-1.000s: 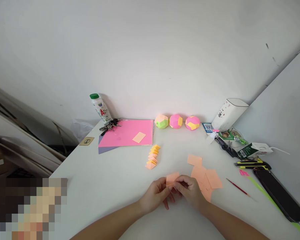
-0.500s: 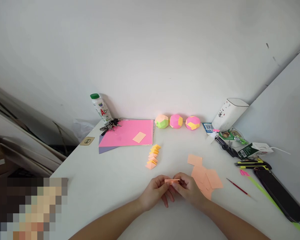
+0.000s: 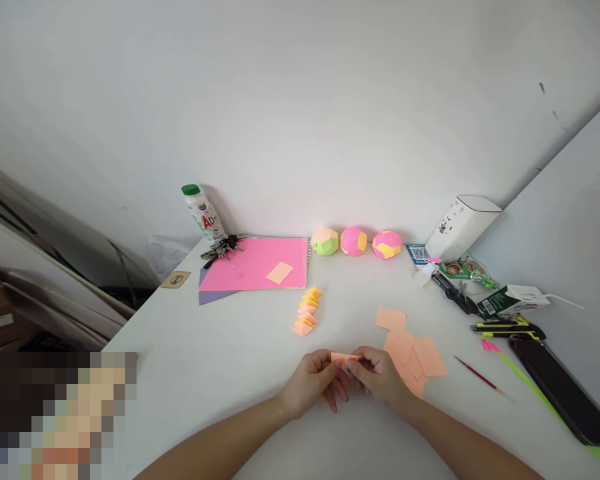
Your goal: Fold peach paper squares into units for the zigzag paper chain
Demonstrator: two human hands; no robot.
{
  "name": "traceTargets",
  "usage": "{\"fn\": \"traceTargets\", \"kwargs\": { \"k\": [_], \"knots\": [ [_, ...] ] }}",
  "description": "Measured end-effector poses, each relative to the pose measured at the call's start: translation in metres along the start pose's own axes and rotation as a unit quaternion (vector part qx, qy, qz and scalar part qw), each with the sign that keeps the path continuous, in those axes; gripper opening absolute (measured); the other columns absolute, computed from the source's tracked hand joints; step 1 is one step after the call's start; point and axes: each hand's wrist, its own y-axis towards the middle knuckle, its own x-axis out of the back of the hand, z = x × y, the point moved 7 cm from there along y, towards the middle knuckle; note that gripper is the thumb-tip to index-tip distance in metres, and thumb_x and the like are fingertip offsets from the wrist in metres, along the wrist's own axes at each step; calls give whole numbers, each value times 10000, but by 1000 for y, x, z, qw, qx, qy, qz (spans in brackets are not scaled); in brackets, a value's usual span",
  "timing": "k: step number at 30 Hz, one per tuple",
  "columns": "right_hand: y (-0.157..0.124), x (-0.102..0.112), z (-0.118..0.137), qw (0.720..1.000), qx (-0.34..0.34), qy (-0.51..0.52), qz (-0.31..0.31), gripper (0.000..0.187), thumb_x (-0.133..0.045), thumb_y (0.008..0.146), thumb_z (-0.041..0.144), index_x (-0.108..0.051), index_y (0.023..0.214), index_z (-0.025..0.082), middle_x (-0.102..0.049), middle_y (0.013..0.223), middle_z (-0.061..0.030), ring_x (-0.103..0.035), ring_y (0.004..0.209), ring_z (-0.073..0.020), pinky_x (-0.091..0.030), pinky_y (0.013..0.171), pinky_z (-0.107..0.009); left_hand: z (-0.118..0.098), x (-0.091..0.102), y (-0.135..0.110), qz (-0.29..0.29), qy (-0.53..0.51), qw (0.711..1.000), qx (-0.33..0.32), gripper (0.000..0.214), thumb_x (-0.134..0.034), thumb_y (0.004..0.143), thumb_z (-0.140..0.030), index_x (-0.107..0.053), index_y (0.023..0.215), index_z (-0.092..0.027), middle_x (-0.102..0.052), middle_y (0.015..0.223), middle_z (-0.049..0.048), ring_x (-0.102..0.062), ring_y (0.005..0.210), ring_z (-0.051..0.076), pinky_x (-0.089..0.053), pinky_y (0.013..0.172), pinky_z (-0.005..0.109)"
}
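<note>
A small folded piece of peach paper (image 3: 344, 357) is pinched between both hands above the table's near part. My left hand (image 3: 311, 383) grips its left end, thumb in front, lower fingers loosely curled beneath. My right hand (image 3: 381, 379) closes on the right end, its thumb near the left one. Peach paper sheets (image 3: 400, 350) lie overlapping just right of my right hand, partly hidden by it. Beyond my hands stands a row of folded orange and peach paper pieces (image 3: 307, 312).
Three faceted paper balls (image 3: 353, 241) sit along the wall. A pink sheet (image 3: 253, 263), keys (image 3: 223, 249) and a bottle (image 3: 204, 215) are at the back left. On the right lie a thin red brush-like stick (image 3: 480, 375), a cutter (image 3: 509, 329) and a black phone-like slab (image 3: 563, 387).
The folded paper has tilted so more of its face shows, and my thumbs have shifted slightly on it. The view has moved a little.
</note>
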Motion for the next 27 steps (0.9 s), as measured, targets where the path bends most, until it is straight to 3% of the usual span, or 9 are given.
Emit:
{"fn": "traceTargets", "kwargs": {
  "k": [27],
  "knots": [
    [-1, 0, -4, 1000, -20, 17, 2, 398, -516, 834, 503, -537, 638, 158, -510, 513, 19, -465, 444, -99, -353, 416, -211, 7, 3, 2, -4, -13, 1000, 24, 414, -598, 733, -540, -515, 737, -134, -626, 570, 29, -593, 406, 144, -426, 335, 219]
  ]
}}
